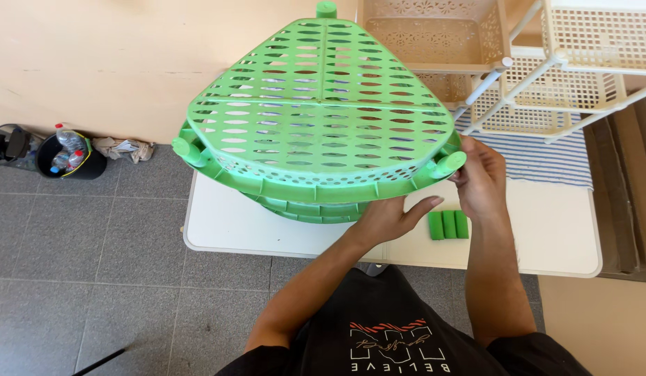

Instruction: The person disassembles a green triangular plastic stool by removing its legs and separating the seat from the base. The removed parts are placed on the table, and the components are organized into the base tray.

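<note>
Green plastic corner shelf tray (316, 111): stacked over the white table (225, 226). Your right hand (482, 177) pinches its corner socket; left hand (387, 217) spreads beneath the front rim. Mid-assembly, seemingly; green tubes (447, 225) nearby want fitting.

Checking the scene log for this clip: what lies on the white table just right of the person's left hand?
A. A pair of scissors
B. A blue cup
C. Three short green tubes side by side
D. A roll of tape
C: three short green tubes lie side by side on the white table, just right of the left hand.
</note>
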